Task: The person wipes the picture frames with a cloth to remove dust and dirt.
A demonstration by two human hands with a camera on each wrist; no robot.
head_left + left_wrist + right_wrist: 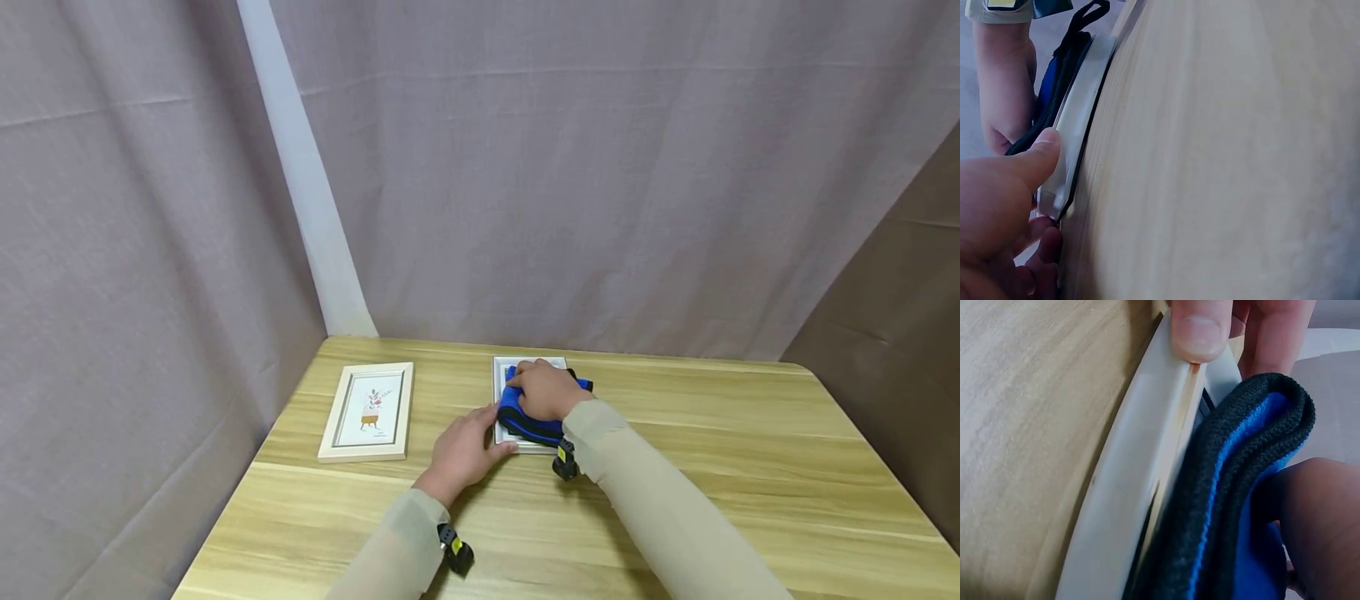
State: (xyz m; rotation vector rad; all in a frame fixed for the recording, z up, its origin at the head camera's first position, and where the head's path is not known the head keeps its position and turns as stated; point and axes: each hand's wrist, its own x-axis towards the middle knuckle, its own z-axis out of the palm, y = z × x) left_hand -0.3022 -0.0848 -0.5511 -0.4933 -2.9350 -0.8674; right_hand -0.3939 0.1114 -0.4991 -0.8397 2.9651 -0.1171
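Note:
A white picture frame (525, 447) lies flat on the table, its picture mostly covered by a folded blue cloth (534, 427) with black edging. My right hand (550, 390) holds the cloth with bent fingers and presses it against the frame's face. At the near left corner of the frame, my left hand (467, 450) grips it, thumb on the near edge and fingers along the left side. In the left wrist view the thumb (1044, 153) touches the frame's side. The right wrist view shows the cloth's thick folded layers (1229, 487) over the frame's edge (1129, 469).
A second picture frame (336, 417), cream-coloured with a plant drawing, lies to the left on the wooden table (712, 467). Grey curtains (562, 183) hang behind the table and along its left side. A darker brown cloth (892, 308) hangs at the right.

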